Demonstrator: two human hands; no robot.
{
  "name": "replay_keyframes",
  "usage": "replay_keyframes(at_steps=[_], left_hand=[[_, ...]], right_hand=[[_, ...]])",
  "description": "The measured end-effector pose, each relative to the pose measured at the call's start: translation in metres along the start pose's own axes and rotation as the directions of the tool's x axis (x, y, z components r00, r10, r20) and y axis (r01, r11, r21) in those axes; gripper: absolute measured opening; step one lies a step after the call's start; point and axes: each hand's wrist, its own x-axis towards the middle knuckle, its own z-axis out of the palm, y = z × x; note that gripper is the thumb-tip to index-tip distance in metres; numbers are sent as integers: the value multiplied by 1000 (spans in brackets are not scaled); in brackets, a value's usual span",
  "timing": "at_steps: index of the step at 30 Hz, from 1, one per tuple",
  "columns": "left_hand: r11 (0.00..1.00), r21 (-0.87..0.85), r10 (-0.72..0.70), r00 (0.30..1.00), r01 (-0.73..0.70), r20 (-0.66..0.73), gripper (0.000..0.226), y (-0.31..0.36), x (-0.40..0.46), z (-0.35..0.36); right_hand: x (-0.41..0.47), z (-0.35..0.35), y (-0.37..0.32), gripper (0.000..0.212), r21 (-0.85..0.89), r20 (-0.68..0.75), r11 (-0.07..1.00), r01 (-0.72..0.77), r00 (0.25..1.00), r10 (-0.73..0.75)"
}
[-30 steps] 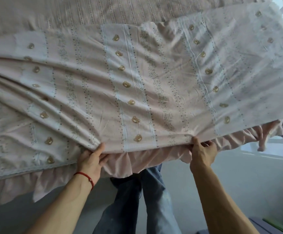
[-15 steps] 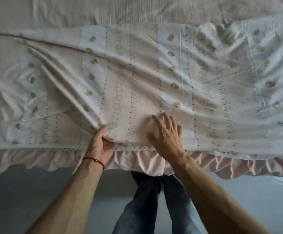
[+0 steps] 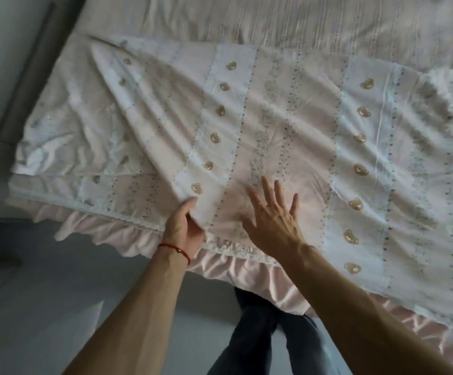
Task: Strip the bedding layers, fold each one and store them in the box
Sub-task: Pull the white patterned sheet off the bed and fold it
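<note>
A pale pink and white patterned sheet (image 3: 287, 123) with rows of small bear motifs lies folded over on the bed, its pink ruffle (image 3: 128, 236) hanging off the near edge. My left hand (image 3: 184, 228), a red cord at its wrist, grips the near edge of the folded top layer, thumb on top. Just to its right, my right hand (image 3: 271, 220) lies flat on the sheet with fingers spread. No box is in view.
Beyond the sheet lies a ribbed pinkish bed cover (image 3: 301, 20). A grey bed frame edge (image 3: 38, 66) runs along the upper left. Grey floor (image 3: 44, 307) and my jeans-clad legs (image 3: 260, 334) are below the bed edge.
A second ago both hands gripped the lifted sheet edge. The sheet now lies on the bed; my right hand has let go and spread flat, and the view has swung left.
</note>
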Motion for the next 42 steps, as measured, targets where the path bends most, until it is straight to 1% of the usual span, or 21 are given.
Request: replay_keyframes(at_steps=[1, 2, 3, 4, 6, 7, 9, 11, 14, 16, 18, 19, 22, 25, 29, 31, 32, 36, 38, 40, 42], left_hand=[[996, 90, 25, 998, -20, -53, 33, -7, -3, -11], [977, 209, 66, 988, -35, -140, 27, -14, -5, -21], [943, 333, 110, 965, -25, -238, 23, -18, -6, -33], [904, 428, 136, 944, 7, -302, 25, -23, -8, -43], [850, 526, 163, 930, 38, -331, 32, -21, -7, -58], [828, 560, 182, 929, 33, -324, 32, -14, -5, -63], [806, 592, 252, 910, -9, -329, 24, 11, 2, -67], [802, 594, 316, 887, -61, -335, 20, 46, 20, -75], [830, 548, 329, 887, -108, -323, 30, 99, 51, -85], [896, 436, 263, 897, -90, -355, 34, 134, 73, -82], [960, 281, 125, 910, -10, -396, 31, 161, 92, -77], [969, 245, 61, 914, 42, -401, 33, 175, 102, -76], [954, 253, -50, 919, 159, -391, 50, 188, 125, -71], [960, 198, -114, 922, 199, -371, 50, 194, 131, -73], [955, 183, -176, 940, 235, -292, 43, 199, 129, -81], [954, 169, -212, 955, 249, -209, 30, 205, 123, -90], [952, 149, -239, 952, 269, -193, 24, 206, 116, -94], [902, 166, -378, 915, 399, -144, 45, 234, 119, -119], [914, 138, -360, 919, 382, -160, 49, 245, 128, -128], [937, 87, -319, 930, 338, -181, 48, 257, 130, -136], [955, 79, -269, 946, 286, -180, 42, 275, 142, -147]], right_hand=[[11, -1, -11, 72, 22, -3, 1000, 20, 1000, -20], [23, -2, -21, 73, 32, 2, 999, 37, 999, -37], [38, -3, -33, 78, 14, 17, 998, 59, 998, -60], [50, -3, -41, 86, -37, 43, 996, 77, 996, -76], [76, 1, -52, 109, -158, 120, 983, 88, 990, -69], [86, 5, -54, 116, -194, 162, 979, 69, 986, -37], [100, 19, -55, 119, -210, 206, 978, 4, 978, 40], [109, 33, -59, 114, -255, 193, 966, -33, 978, 84], [119, 41, -64, 108, -292, 189, 954, -74, 973, 134], [123, 42, -65, 109, -317, 185, 942, -114, 966, 179], [122, 45, -65, 110, -330, 174, 935, -132, 965, 198], [124, 48, -68, 110, -338, 159, 930, -140, 966, 204], [125, 58, -74, 106, -418, 115, 885, -203, 955, 274], [130, 62, -80, 100, -464, 90, 856, -228, 949, 302], [132, 60, -83, 116, -568, 71, 783, -253, 933, 352], [132, 65, -81, 117, -553, 59, 793, -254, 938, 341], [132, 64, -76, 118, -548, 59, 805, -230, 949, 311], [126, 63, -77, 130, -553, -51, 797, -245, 964, 261], [123, 66, -81, 127, -536, -112, 795, -284, 957, 267], [122, 67, -94, 116, -458, -159, 813, -361, 933, 324], [128, 66, -119, 108, -352, -209, 804, -478, 878, 431]])
